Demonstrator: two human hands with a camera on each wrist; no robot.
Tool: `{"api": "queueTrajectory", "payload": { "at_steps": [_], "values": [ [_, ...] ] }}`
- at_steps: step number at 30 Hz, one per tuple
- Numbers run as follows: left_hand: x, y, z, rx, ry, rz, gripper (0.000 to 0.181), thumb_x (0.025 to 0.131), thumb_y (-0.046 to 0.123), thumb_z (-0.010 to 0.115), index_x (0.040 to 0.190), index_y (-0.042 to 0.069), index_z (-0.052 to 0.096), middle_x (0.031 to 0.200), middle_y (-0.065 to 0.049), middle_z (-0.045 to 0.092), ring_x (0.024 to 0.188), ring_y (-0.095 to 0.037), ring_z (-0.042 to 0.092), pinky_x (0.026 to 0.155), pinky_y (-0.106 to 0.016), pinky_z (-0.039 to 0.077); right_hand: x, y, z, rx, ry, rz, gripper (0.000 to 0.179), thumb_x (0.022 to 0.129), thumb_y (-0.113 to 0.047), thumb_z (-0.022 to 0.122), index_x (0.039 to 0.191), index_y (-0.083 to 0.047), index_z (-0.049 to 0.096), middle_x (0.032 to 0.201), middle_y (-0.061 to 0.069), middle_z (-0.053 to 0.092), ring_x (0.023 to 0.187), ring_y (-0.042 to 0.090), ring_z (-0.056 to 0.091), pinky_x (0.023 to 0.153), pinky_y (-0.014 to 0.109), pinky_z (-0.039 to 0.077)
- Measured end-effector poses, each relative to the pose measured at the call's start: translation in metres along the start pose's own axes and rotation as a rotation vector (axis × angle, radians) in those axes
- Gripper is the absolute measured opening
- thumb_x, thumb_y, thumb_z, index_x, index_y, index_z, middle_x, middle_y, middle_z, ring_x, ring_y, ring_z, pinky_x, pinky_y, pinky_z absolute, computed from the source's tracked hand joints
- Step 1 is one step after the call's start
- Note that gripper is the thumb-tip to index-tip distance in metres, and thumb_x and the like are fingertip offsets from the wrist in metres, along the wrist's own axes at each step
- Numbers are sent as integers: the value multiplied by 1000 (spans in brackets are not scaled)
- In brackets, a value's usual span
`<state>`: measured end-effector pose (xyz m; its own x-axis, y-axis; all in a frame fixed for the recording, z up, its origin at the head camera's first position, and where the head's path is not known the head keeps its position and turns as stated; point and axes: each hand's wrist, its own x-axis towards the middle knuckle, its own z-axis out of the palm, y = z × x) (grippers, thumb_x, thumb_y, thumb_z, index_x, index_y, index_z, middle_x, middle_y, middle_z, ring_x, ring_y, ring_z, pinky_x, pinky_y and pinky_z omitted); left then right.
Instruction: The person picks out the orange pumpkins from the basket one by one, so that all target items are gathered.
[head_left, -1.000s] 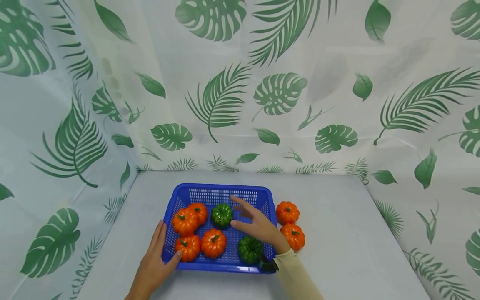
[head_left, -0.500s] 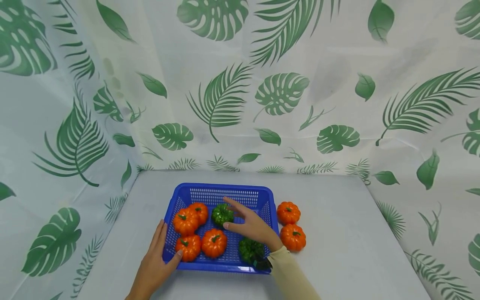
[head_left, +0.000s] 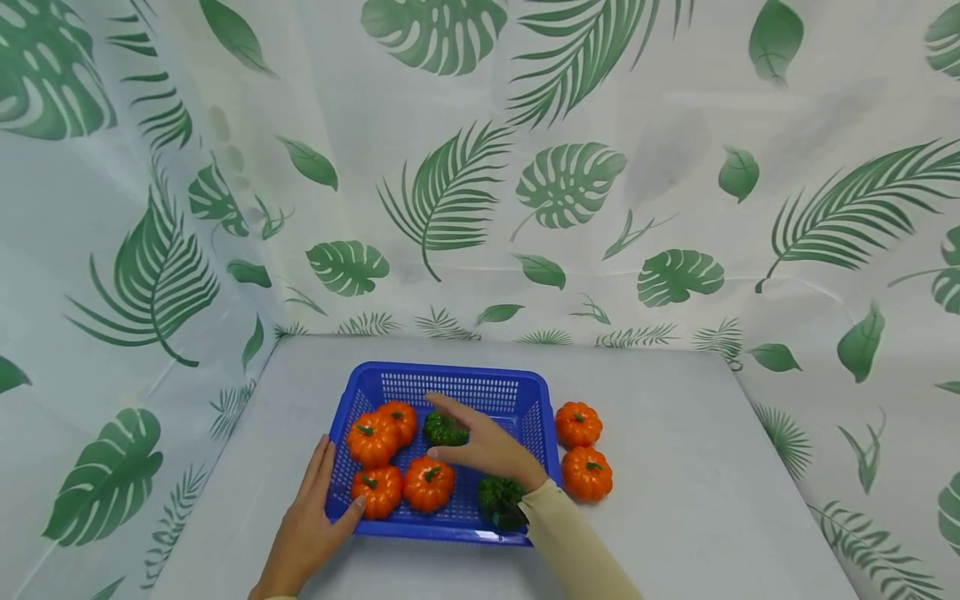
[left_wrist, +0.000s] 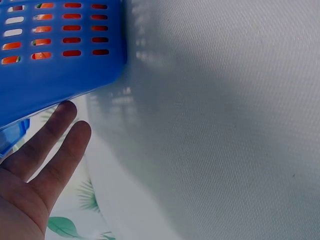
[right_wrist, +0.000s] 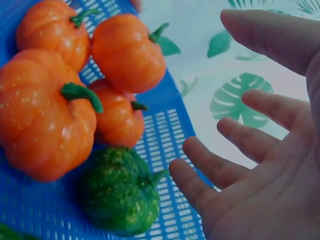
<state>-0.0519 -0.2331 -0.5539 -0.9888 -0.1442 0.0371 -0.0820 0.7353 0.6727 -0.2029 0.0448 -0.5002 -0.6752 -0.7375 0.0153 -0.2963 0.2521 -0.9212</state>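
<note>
A blue plastic basket (head_left: 447,531) holds several small orange pumpkins (head_left: 429,484) at its left and middle. Two green pumpkins sit in it too: one farther back (head_left: 441,428), partly covered by my right hand, and one near the front right (head_left: 500,500), partly behind the sleeve. My left hand (head_left: 311,525) rests against the basket's front left corner, fingers straight along the side and thumb at the front rim. Over the basket, my right hand (head_left: 487,446) has its fingers and thumb spread with nothing between them. In the right wrist view, its fingers are near the green pumpkin (right_wrist: 120,192).
Outside the basket's right side, two orange pumpkins, a rear one (head_left: 578,424) and a front one (head_left: 587,474), lie on the white table (head_left: 690,483). White sheeting with green leaf prints (head_left: 570,183) closes off the back and both sides.
My right hand has moved left across the basket, and now covers part of the rear green pumpkin. The left hand and the pumpkins have stayed in place.
</note>
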Motion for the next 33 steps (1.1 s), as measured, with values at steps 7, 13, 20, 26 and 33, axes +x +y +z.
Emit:
{"api": "queueTrajectory", "payload": {
  "at_steps": [7,13,20,26,33],
  "values": [
    [1,2,0,15,-11,-5,101,101,56,66,172,5,16,179,-15,7,156,-52,26,113,-71,35,13,-3,9,-84,-34,-19,84,96,-37,78,169,-25,38,172,-3,36,156,27,37,123,56,34],
    [1,3,-1,14,-7,0,100,101,55,66,172,5,16,179,-15,8,155,-52,27,112,-72,35,21,-8,15,-117,-48,0,85,94,-38,79,168,-29,38,172,-6,35,159,25,30,123,64,28],
    [1,0,-1,14,3,10,99,101,52,68,172,5,17,179,-16,10,155,-52,27,112,-72,35,34,-6,22,-147,-80,-33,88,94,-36,82,169,-26,37,172,-5,35,158,23,32,124,60,29],
    [1,-1,1,18,0,8,100,101,53,68,172,5,17,179,-15,9,155,-52,27,112,-71,35,44,-3,29,-163,-102,-55,89,94,-27,84,169,-23,36,172,-2,36,158,22,32,124,57,30],
    [1,-2,2,16,1,8,99,101,53,67,172,6,17,179,-14,8,154,-53,28,111,-73,36,49,-6,35,-237,-109,-52,87,95,-29,83,168,-19,37,169,0,41,155,22,38,123,52,34]
  ]
}}
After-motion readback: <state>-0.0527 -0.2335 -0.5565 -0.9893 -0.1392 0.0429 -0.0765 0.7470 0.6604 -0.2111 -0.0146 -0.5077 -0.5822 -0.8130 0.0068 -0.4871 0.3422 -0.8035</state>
